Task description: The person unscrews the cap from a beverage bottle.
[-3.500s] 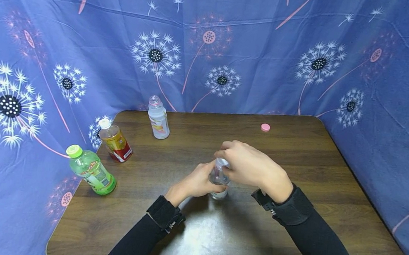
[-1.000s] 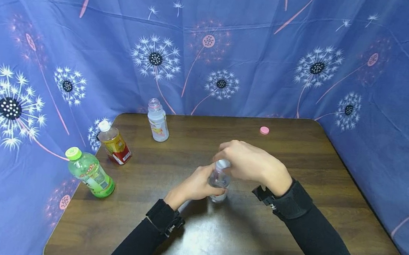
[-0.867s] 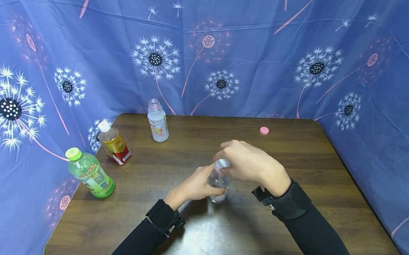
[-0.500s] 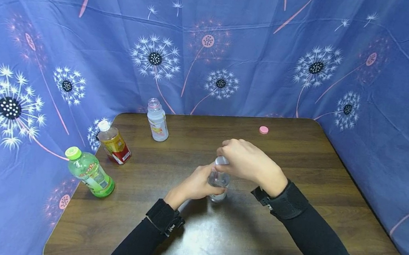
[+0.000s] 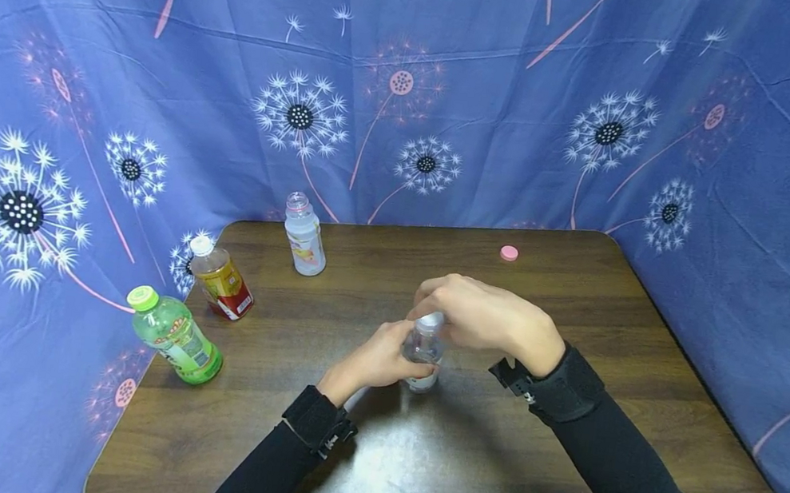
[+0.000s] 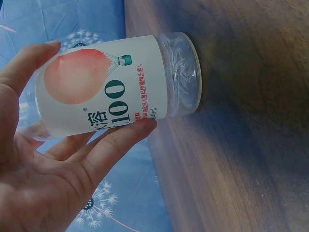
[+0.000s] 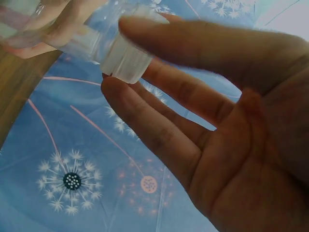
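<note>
A clear plastic bottle (image 5: 423, 351) stands upright on the table near its middle, wrapped in a white label (image 6: 118, 104) with a peach-coloured fruit picture. My left hand (image 5: 378, 356) grips its body from the left, thumb on the near side. On the bottle's neck sits a translucent white cap (image 7: 126, 60). My right hand (image 5: 485, 314) reaches over from the right and pinches this cap between thumb and fingertips. In the right wrist view the thumb crosses the cap, the index fingertip touches its edge, and the other fingers are partly hidden.
On the left stand a green bottle (image 5: 179, 339) with a lime cap, a red-and-yellow labelled bottle (image 5: 223, 281) with a white cap, and a capless whitish bottle (image 5: 305, 239). A pink cap (image 5: 508, 253) lies at the back of the wooden table (image 5: 610, 398). Blue cloth hangs behind.
My right hand's fingers have shifted and turned about the white cap, with the wrist tilting slightly back and forth. The left hand keeps its grip, and the bottle stays in place.
</note>
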Tool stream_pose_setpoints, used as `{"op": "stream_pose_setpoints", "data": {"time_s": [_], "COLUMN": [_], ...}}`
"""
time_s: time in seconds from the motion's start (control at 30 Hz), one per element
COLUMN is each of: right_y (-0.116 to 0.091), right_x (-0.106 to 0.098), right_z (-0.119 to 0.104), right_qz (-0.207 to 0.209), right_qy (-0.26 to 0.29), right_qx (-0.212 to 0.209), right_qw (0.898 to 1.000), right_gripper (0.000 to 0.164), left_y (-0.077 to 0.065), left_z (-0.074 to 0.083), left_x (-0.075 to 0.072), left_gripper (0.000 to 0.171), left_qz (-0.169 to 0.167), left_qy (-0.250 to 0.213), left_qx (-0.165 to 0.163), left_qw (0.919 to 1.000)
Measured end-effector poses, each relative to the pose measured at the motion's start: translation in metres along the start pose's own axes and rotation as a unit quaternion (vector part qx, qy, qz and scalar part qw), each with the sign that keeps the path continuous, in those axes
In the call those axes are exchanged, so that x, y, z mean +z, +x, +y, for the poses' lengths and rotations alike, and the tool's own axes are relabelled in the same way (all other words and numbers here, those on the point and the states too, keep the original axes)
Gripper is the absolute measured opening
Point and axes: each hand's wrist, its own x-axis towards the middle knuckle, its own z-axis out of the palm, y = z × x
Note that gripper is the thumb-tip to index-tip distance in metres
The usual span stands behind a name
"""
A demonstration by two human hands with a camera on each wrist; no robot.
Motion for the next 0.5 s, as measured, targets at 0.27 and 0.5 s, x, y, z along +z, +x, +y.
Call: {"op": "stream_pose_setpoints", "data": {"time_s": [0.27, 0.5], "right_y": [0.0034, 0.0049], "right_x": [-0.0028, -0.0019], "right_z": [0.0058, 0.0075], "right_qz": [-0.004, -0.005], "right_qy": [0.001, 0.021], "right_qx": [-0.016, 0.0], "right_qw": [1.0, 1.0], "right_gripper": [0.043, 0.043], "left_y": [0.0006, 0.001], "left_z": [-0.0017, -0.0031], "left_x": [0.0016, 0.0011], "left_gripper": [0.046, 0.049], "left_qz": [-0.001, -0.001], "left_qy": [0.0, 0.013], "left_qx": [0.0, 0.004], "left_qw": [1.0, 0.9999]}}
